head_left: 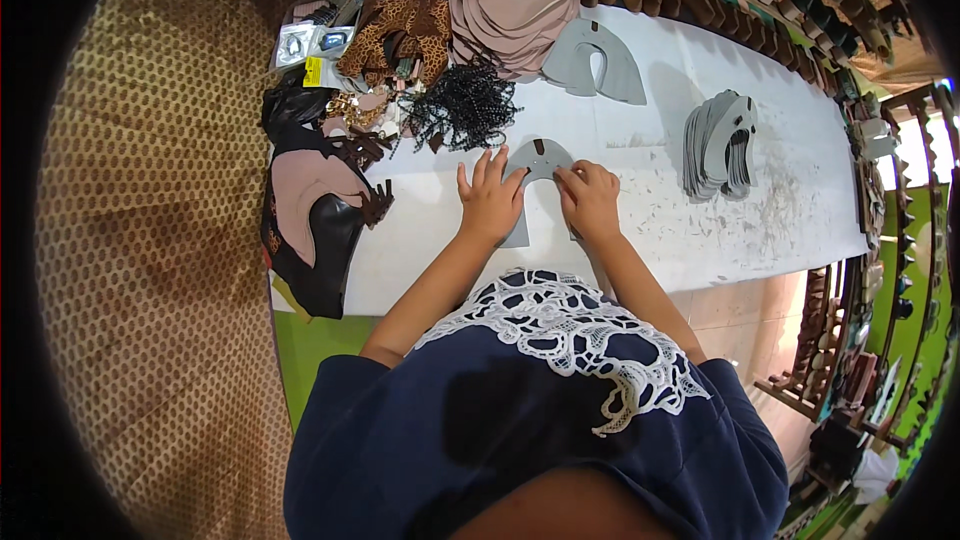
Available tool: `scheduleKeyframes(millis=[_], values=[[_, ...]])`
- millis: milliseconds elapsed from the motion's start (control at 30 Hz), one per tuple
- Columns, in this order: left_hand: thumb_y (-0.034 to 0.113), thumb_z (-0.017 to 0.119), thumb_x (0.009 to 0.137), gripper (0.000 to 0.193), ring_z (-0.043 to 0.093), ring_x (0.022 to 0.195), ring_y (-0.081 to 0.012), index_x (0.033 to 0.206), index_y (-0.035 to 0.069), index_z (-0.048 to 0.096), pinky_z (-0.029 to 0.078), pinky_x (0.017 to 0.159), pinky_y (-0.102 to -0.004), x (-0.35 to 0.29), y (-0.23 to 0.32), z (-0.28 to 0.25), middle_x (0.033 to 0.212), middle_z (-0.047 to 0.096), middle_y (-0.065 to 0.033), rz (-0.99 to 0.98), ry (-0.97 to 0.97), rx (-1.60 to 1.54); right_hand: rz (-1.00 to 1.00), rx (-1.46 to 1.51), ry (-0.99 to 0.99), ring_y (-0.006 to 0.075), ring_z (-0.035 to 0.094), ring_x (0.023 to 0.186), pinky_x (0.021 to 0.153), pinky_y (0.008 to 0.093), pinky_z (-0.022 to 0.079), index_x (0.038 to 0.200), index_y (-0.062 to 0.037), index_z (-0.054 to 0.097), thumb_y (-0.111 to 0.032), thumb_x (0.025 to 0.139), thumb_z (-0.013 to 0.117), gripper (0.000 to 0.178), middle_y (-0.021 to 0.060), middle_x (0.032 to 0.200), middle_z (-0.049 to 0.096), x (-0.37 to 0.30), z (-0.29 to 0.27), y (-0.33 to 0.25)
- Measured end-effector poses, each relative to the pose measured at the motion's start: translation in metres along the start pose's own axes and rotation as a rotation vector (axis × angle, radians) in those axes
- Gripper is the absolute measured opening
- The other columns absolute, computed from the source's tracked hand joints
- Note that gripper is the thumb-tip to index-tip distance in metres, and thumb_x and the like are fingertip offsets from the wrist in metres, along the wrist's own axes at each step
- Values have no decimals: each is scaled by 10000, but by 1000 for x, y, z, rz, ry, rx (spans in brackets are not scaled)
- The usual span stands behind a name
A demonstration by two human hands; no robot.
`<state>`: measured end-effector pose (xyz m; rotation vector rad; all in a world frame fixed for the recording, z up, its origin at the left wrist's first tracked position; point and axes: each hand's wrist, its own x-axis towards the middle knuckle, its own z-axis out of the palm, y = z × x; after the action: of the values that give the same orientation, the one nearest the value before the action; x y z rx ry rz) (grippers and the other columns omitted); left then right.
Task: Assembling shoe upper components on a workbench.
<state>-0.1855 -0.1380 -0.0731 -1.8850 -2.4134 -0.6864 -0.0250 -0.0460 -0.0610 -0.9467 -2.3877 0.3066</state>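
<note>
Flat on the white table in front of me lies a grey U-shaped piece, probably a shoe upper [543,162], with a small brown tab at the top of its curve. My left hand [490,205] rests at its left side, fingers spread and stretched, the thumb on the grey edge beside a small dark spot. On the opposite side, my right hand [594,202] has bent fingers and pinches the piece near its inner curve. A tiny dark bit shows at those fingertips; I cannot make out what it is. My hands partly cover both legs of the piece.
A stack of similar grey pieces [715,150] stands to the right; more grey pieces [595,60] lie farther back. Pink pieces [510,10], leopard-print pieces [400,25], black braided strips [460,105] and black pieces [335,240] crowd the left. Shoe racks [720,10] line the back.
</note>
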Motion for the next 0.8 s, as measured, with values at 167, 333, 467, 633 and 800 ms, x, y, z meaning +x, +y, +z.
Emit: scheduleKeyframes(millis=[167, 333, 467, 633, 800], values=[[229, 620, 783, 250, 374, 1249, -271, 1029, 225, 661, 144, 1031, -582, -2, 0, 2, 1327, 444, -58, -1, 79, -3, -77, 15, -54, 223, 497, 1009, 886, 393, 320, 988, -181, 682, -177, 773, 633, 221, 40, 1016, 559, 24, -4, -24], [240, 604, 800, 247, 370, 1251, -283, 1040, 219, 657, 131, 1034, -586, -2, 2, -1, 1324, 447, -68, -2, 66, -5, -102, -53, -105, 219, 466, 1051, 924, 418, 287, 990, -188, 686, -230, 797, 621, 208, 30, 1023, 555, 25, -2, -29], [238, 586, 817, 246, 371, 1247, -297, 1052, 212, 653, 124, 1035, -593, -3, 1, -2, 1326, 446, -79, -10, 52, -15, -72, -101, -99, 212, 458, 1061, 942, 443, 268, 988, -189, 688, -246, 799, 624, 207, 17, 1034, 552, 21, 4, -30], [233, 579, 820, 247, 371, 1248, -295, 1055, 206, 646, 126, 1034, -591, -4, 1, -1, 1324, 447, -80, -2, 54, -13, -71, -100, -98, 199, 462, 1067, 944, 451, 267, 1015, -182, 669, -248, 794, 630, 233, 4, 1037, 551, 20, 4, -27], [239, 582, 814, 287, 368, 1250, -287, 1096, 188, 604, 126, 1036, -585, -5, 0, -1, 1320, 445, -78, 11, 71, -20, 17, -63, -4, 204, 486, 1058, 925, 430, 282, 1088, -147, 614, -249, 765, 651, 341, 23, 1050, 565, 18, -3, -15]])
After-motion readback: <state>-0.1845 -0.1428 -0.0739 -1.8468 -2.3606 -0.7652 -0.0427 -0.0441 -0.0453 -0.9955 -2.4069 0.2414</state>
